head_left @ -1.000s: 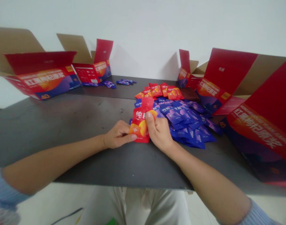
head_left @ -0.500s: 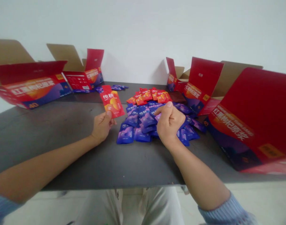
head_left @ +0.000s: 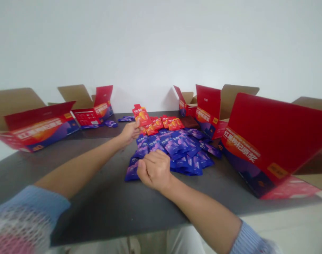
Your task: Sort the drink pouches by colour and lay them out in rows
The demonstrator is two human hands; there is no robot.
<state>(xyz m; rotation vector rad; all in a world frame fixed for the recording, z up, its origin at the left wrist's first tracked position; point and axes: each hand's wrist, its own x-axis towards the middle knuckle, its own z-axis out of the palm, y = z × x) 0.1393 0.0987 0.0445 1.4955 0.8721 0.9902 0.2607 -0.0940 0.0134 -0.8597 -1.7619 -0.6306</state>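
My left hand (head_left: pixel 130 133) is closed on the lower edge of a red sachet (head_left: pixel 142 116) with orange fruit printed on it. It holds the sachet up at the left end of a row of red sachets (head_left: pixel 174 123). My right hand (head_left: pixel 156 168) is curled into a fist, knuckles up, over the near left part of a pile of purple-blue sachets (head_left: pixel 180 144). Its palm side is hidden, so whatever it may hold does not show. One purple-blue sachet (head_left: pixel 131 171) sticks out to the left of the fist.
Open red cartons (head_left: pixel 44 128) line the left side of the dark table (head_left: pixel 97 197), and more red cartons (head_left: pixel 245 144) stand on the right. A few purple-blue sachets (head_left: pixel 110 123) lie at the back left. A dark brown flat object (head_left: pixel 190 121) rests behind the pile.
My left hand has carried the red sachet rightward and away from me, to the row of red ones. My right hand has moved left and nearer across the pile. The view has tilted up.
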